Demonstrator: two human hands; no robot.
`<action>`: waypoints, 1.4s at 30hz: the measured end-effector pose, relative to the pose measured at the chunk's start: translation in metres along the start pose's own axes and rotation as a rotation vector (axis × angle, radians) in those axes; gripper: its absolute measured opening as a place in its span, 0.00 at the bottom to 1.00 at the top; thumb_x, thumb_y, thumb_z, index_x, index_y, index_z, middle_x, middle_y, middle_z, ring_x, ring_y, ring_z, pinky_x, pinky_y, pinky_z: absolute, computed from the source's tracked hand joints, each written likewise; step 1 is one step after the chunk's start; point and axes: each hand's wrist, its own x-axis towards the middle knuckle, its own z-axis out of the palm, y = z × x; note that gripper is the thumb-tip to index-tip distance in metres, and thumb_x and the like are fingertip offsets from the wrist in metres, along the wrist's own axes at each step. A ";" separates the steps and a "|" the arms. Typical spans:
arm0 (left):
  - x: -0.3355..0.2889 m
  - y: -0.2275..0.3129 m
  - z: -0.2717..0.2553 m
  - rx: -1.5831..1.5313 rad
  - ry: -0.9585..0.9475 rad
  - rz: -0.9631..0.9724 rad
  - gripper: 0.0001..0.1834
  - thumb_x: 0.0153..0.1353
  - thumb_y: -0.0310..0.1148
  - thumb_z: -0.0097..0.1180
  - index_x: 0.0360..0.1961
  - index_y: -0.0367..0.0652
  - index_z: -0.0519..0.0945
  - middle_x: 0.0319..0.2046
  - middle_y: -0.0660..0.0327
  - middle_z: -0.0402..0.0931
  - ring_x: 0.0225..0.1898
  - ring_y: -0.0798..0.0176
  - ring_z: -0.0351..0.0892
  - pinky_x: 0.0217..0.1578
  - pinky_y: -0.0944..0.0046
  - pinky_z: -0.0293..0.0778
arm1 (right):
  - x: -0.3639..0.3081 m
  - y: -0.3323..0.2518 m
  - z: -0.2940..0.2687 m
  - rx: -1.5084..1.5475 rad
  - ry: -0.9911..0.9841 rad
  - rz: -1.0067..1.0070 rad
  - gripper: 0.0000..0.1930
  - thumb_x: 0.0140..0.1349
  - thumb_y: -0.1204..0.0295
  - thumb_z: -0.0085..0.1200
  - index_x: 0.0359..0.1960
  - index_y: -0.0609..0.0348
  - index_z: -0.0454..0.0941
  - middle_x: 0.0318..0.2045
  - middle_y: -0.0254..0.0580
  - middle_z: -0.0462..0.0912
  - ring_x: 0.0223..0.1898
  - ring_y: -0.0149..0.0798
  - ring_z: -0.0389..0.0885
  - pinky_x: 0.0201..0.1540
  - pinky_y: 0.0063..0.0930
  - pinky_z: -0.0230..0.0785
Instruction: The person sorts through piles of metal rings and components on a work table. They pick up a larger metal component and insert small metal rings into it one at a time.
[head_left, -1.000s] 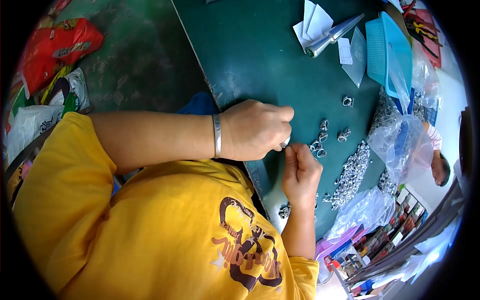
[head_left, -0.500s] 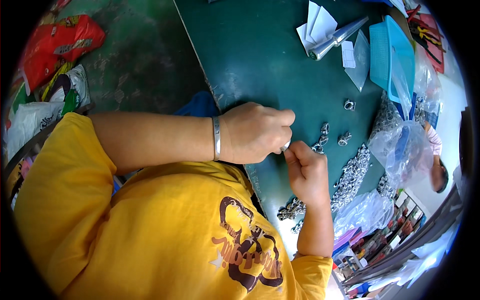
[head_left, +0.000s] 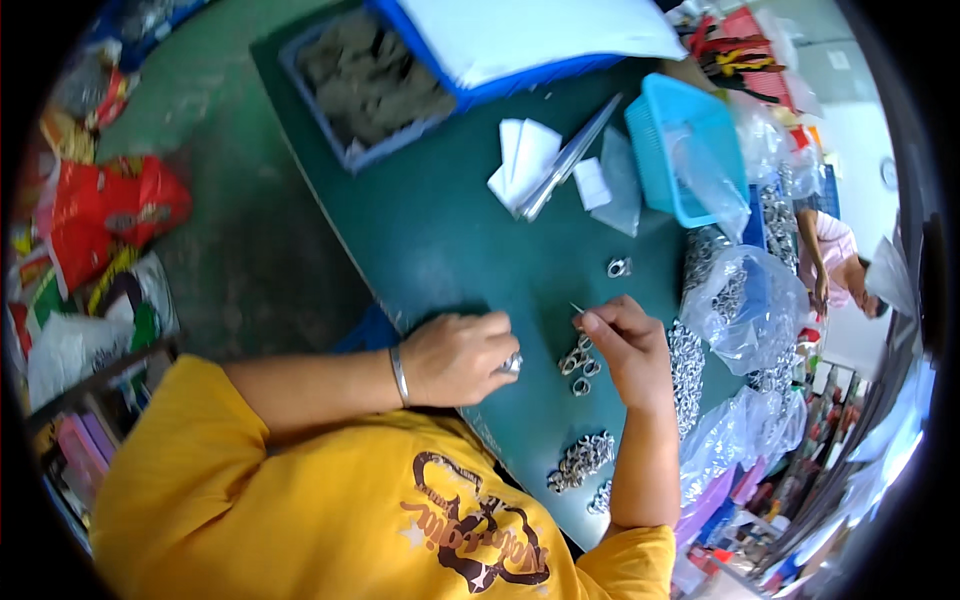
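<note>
My left hand (head_left: 460, 358), a metal bangle on its wrist, is closed over the near edge of the green table, with a silver ring (head_left: 512, 364) held at its fingertips. To its right, and apart from it, my right hand (head_left: 632, 345) pinches a thin, pale, pointed piece (head_left: 576, 308) between thumb and finger. Its exact kind is too small to make out. Just left of the right hand lie several loose silver rings (head_left: 582, 385). One more ring (head_left: 619, 267) sits alone farther back. A heap of rings (head_left: 582, 460) lies near my right forearm.
A long row of rings (head_left: 686, 380) and clear plastic bags (head_left: 750, 310) line the right side. Farther back are a turquoise basket (head_left: 690, 150), a tapered metal mandrel (head_left: 572, 160), white papers (head_left: 525, 160) and a blue tray (head_left: 350, 150) of dark material. Another person (head_left: 835, 255) sits at far right.
My hands, together half a second ago, are now apart. The ring stays in the left hand, and the right holds a thin piece. The view has shifted, showing the tray at the back.
</note>
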 end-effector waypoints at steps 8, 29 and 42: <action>0.008 0.000 0.002 -0.017 0.057 0.024 0.12 0.50 0.33 0.72 0.33 0.41 0.83 0.30 0.57 0.79 0.28 0.53 0.81 0.30 0.59 0.78 | 0.121 -0.032 0.013 0.866 0.165 0.225 0.17 0.69 0.73 0.50 0.57 0.68 0.69 0.33 0.46 0.81 0.29 0.31 0.76 0.28 0.24 0.67; 0.092 0.066 0.053 -1.137 -0.787 -0.803 0.13 0.65 0.35 0.61 0.46 0.39 0.79 0.32 0.62 0.79 0.31 0.72 0.79 0.26 0.74 0.68 | -0.261 0.085 0.044 0.683 1.116 0.196 0.06 0.66 0.79 0.55 0.42 0.66 0.81 0.35 0.40 0.85 0.36 0.31 0.83 0.43 0.24 0.77; 0.304 0.126 0.225 -1.101 -0.380 -0.751 0.10 0.68 0.26 0.49 0.47 0.32 0.74 0.40 0.48 0.82 0.38 0.57 0.84 0.34 0.63 0.82 | -0.347 0.121 0.068 0.646 1.388 0.249 0.05 0.66 0.81 0.54 0.41 0.70 0.80 0.34 0.41 0.84 0.36 0.30 0.83 0.42 0.22 0.77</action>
